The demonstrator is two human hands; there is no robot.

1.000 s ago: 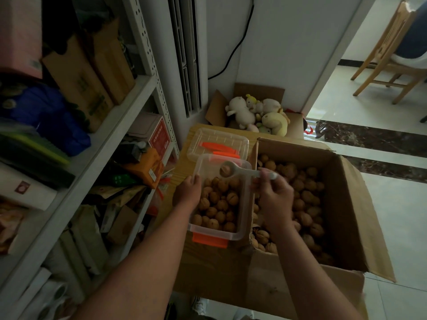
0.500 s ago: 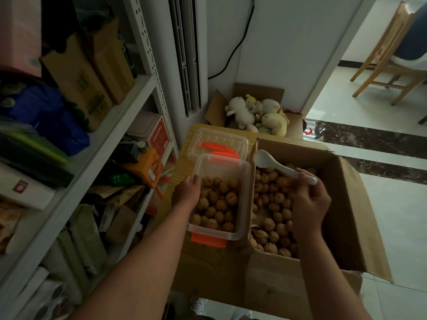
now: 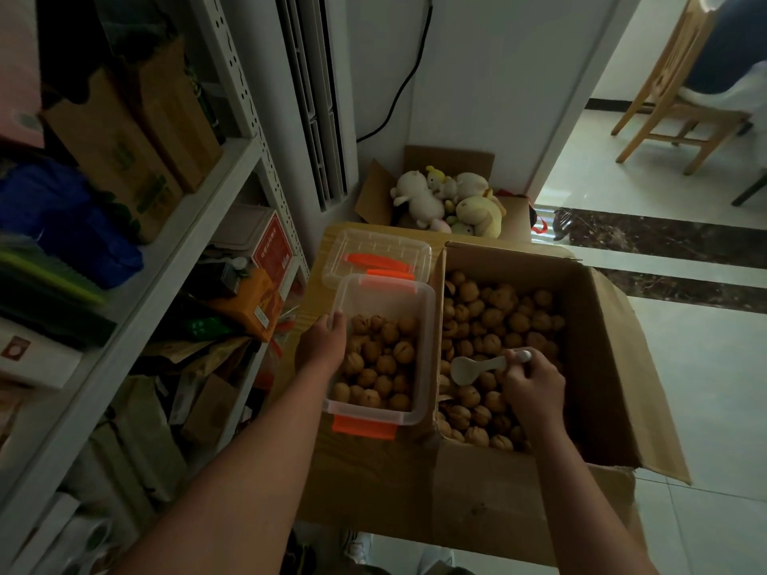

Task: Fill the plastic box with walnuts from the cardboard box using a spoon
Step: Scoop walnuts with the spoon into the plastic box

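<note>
1. Cardboard box (image 3: 614, 367) of walnuts (image 3: 498, 317) sits right beside our plastic box (image 3: 386, 294) on the surface (image 3: 320, 298).
2. Our left hand (image 3: 323, 346) grips the plastic box's left rim.
3. Our right hand (image 3: 535, 385) is clamped on the white spoon (image 3: 473, 369), bowl down at the walnuts inside the cardboard box.

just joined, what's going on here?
A person is spooning walnuts from the cardboard box into the plastic box. The right hand holds the spoon, its bowl down on the walnuts and empty. The left hand holds the plastic box's left rim. That box is partly full; its lid lies behind it.
</note>
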